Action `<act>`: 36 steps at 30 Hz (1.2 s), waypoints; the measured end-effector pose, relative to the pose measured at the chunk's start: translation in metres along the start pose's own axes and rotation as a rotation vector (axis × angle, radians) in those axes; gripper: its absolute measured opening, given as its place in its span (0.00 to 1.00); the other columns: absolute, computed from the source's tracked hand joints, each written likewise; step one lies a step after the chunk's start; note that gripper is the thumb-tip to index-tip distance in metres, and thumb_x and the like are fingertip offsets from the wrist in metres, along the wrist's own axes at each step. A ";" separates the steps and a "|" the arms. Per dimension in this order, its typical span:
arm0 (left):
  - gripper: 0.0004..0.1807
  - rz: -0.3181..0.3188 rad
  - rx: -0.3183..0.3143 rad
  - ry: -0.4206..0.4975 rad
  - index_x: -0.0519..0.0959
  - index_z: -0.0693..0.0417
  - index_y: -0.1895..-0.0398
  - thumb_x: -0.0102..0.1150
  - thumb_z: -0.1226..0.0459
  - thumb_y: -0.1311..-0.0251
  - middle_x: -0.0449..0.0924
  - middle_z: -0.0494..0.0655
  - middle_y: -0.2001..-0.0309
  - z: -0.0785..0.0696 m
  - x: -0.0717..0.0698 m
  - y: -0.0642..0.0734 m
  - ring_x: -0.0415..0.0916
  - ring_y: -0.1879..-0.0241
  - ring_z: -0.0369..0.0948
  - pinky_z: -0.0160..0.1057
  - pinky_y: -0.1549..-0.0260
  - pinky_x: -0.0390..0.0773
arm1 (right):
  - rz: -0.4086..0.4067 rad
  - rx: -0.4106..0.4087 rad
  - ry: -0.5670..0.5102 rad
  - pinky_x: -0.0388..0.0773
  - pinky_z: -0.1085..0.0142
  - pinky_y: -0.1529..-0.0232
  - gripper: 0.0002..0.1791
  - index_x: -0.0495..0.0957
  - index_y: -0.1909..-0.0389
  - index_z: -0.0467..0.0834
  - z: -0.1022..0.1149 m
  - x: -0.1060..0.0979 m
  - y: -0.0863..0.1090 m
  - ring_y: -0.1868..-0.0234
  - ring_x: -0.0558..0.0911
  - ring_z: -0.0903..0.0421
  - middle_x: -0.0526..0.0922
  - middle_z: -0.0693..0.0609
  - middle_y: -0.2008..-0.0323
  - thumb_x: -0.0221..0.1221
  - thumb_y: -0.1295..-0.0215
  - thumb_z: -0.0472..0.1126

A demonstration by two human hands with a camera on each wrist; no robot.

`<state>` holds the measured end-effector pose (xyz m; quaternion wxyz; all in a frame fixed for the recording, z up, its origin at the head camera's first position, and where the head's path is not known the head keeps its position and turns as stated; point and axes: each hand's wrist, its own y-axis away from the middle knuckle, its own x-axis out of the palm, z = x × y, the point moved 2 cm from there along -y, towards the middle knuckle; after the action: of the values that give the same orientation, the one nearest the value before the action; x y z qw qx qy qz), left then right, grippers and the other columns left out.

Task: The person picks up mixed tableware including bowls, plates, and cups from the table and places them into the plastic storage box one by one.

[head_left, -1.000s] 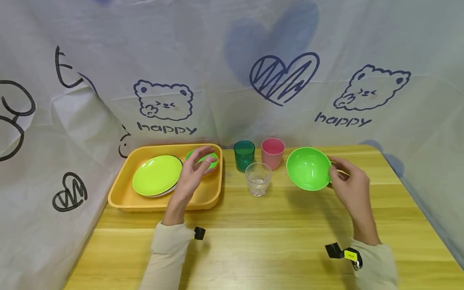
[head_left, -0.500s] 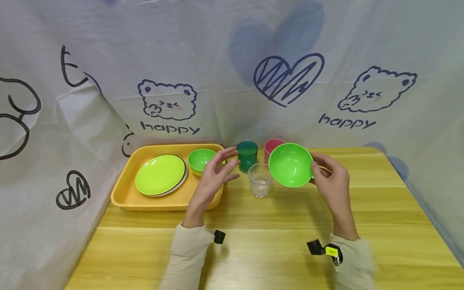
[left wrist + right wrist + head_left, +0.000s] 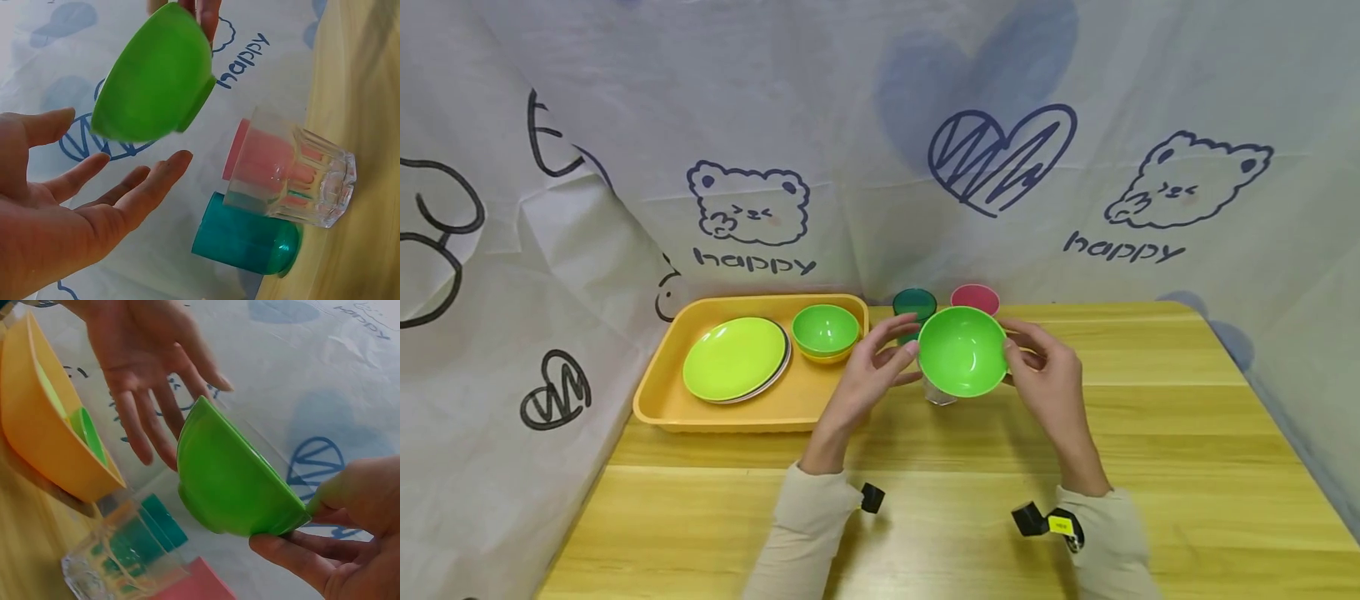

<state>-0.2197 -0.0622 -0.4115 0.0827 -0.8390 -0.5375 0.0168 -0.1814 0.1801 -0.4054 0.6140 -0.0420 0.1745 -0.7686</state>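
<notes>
A bright green bowl (image 3: 964,352) is held up above the table, tilted so that its inside faces the head camera. At its right rim my right hand (image 3: 1048,367) pinches it, thumb over the edge and fingers beneath, as the right wrist view shows. My left hand (image 3: 871,371) is spread at the bowl's left side; in the left wrist view a gap separates its fingers (image 3: 156,187) from the bowl (image 3: 156,81). Behind and below the bowl stand a clear cup (image 3: 319,181), a teal cup (image 3: 914,302) and a pink cup (image 3: 975,298), partly hidden in the head view.
On the left of the wooden table (image 3: 970,517) sits a yellow tray (image 3: 658,400). It holds a stack of plates topped by a yellow-green plate (image 3: 735,358), and a green bowl (image 3: 825,329) nested on a yellow one. A printed cloth (image 3: 865,167) hangs behind.
The right hand has carried the green bowl leftward, in front of the cups. The left hand has moved right, from over the tray to beside the bowl.
</notes>
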 end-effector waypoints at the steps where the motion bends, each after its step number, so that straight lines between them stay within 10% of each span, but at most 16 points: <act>1: 0.26 -0.001 -0.009 -0.001 0.66 0.55 0.25 0.55 0.63 0.24 0.66 0.58 0.30 0.000 0.001 0.000 0.74 0.36 0.56 0.57 0.48 0.83 | 0.011 -0.002 0.007 0.88 0.62 0.67 0.15 0.82 0.42 0.35 -0.001 0.003 0.001 0.62 0.87 0.66 0.85 0.34 0.53 0.58 0.27 0.32; 25: 0.27 -0.080 -0.078 -0.124 0.71 0.54 0.28 0.48 0.75 0.29 0.73 0.60 0.35 0.003 -0.003 -0.001 0.79 0.46 0.56 0.53 0.62 0.88 | 0.115 0.026 0.010 0.88 0.60 0.65 0.16 0.81 0.40 0.36 -0.004 0.023 0.005 0.52 0.87 0.43 0.83 0.39 0.44 0.58 0.24 0.36; 36: 0.28 -0.262 -0.079 -0.200 0.71 0.61 0.29 0.47 0.76 0.34 0.71 0.63 0.36 -0.017 -0.050 -0.014 0.76 0.48 0.54 0.50 0.67 0.89 | 0.121 -0.070 0.096 0.87 0.64 0.58 0.17 0.79 0.39 0.36 -0.005 0.005 0.002 0.53 0.86 0.43 0.84 0.40 0.47 0.58 0.23 0.38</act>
<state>-0.2518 -0.1040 -0.3953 -0.0027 -0.7584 -0.6482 0.0683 -0.1818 0.1758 -0.4115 0.6486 -0.0160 0.2326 -0.7245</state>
